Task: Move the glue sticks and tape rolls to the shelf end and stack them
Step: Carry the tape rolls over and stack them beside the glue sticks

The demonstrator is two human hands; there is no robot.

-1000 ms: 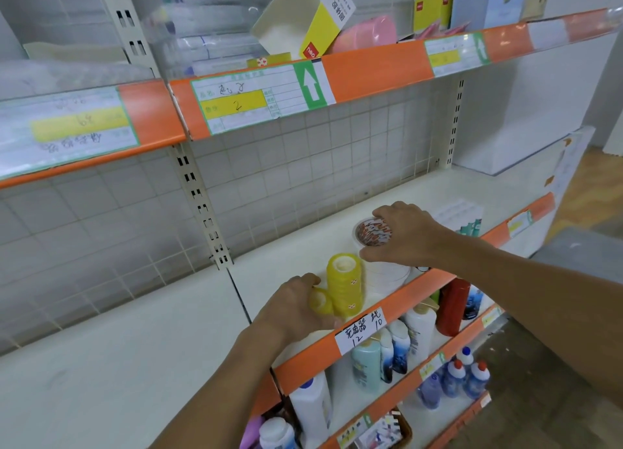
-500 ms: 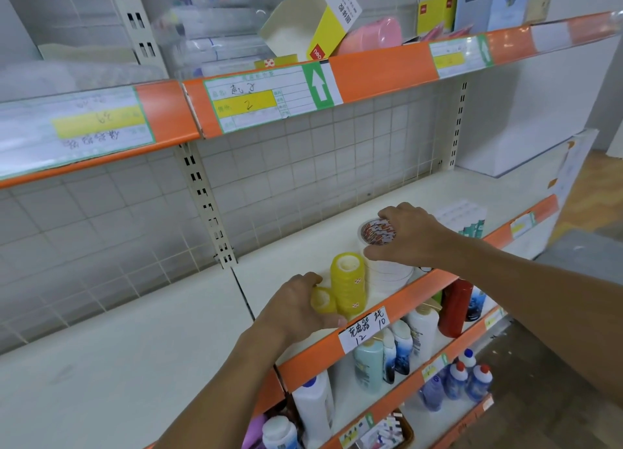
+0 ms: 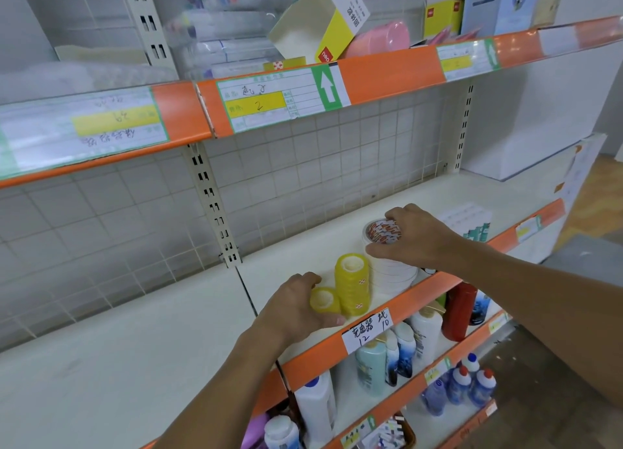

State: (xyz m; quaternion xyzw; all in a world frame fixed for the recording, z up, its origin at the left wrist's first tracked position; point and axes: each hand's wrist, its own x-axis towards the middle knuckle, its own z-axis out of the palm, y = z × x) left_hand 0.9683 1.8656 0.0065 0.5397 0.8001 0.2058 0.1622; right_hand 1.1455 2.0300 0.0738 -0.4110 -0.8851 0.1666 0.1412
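Observation:
A tall stack of yellow tape rolls stands near the front edge of the white shelf. Just left of it is a short yellow tape roll stack, and my left hand grips it from the left side. To the right stands a stack of white tape rolls with a printed label on top. My right hand grips the top of that white stack from the right. No glue sticks are clearly seen.
A flat white packet lies on the shelf right of my right hand. An orange price rail runs along the front edge. Bottles fill the shelves below. Boxes crowd the shelf above. A white wall panel ends the shelf.
Hardly anything has moved: both hands stay on their stacks, with the left hand and small yellow rolls pressed slightly closer to the tall yellow stack.

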